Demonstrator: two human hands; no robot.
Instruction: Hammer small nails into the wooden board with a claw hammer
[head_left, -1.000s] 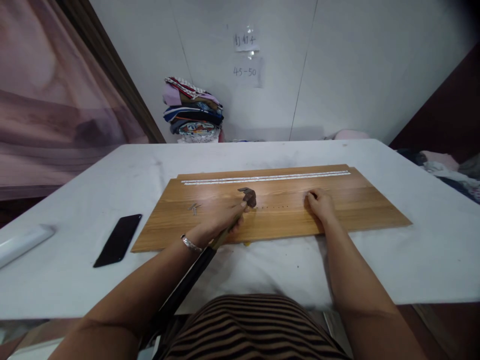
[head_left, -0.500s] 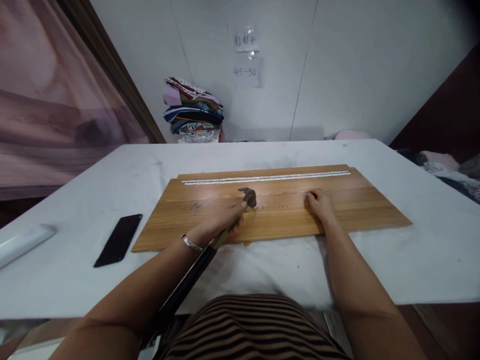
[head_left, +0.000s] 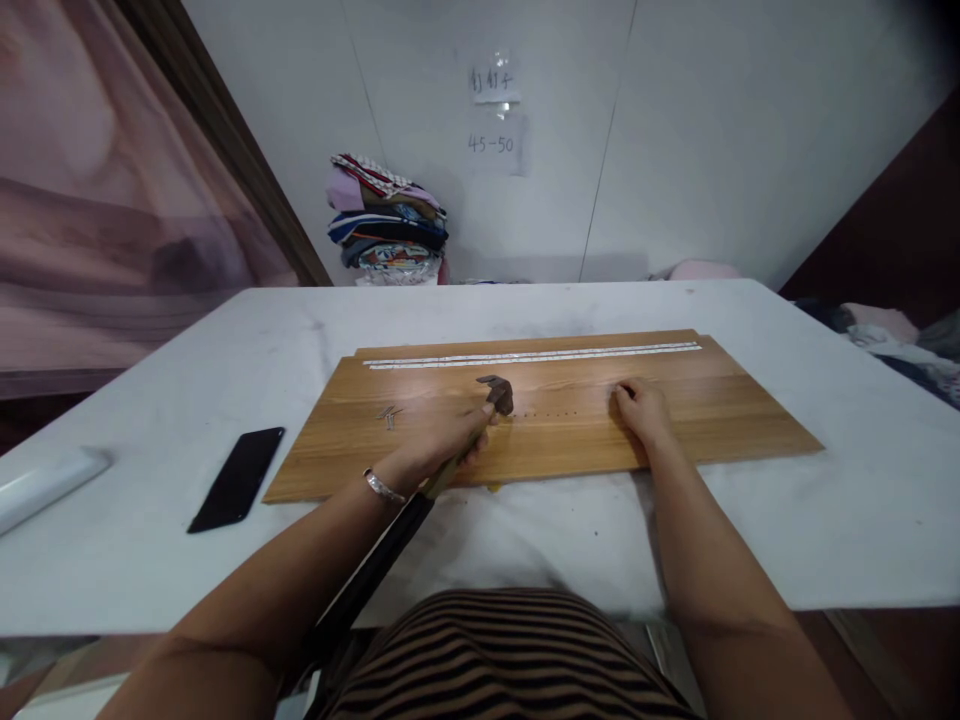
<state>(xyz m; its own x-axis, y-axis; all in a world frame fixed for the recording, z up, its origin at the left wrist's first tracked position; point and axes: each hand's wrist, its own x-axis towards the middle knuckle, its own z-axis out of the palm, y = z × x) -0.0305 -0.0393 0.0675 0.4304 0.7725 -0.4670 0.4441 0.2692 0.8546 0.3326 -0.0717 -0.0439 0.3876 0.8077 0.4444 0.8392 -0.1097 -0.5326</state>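
Note:
My left hand (head_left: 454, 435), with a silver bracelet at the wrist, is wrapped round the shaft of a claw hammer (head_left: 501, 396) close to its dark metal head. The hammer's black grip runs back beneath my left forearm. Its head rests at a short row of small dark dots on a wooden board (head_left: 720, 410); whether these are nail heads or holes is too small to tell. Several loose nails (head_left: 389, 418) lie on the board left of the hammer. My right hand (head_left: 641, 408) rests closed on the board, right of the row, and its fingertips hide anything between them.
Two white marked strips (head_left: 532, 356) run along the board's far side. A black phone (head_left: 237, 480) lies on the white table (head_left: 150, 400) left of the board, with a white roll (head_left: 52, 488) farther left. Folded cloth (head_left: 390, 220) is stacked by the wall.

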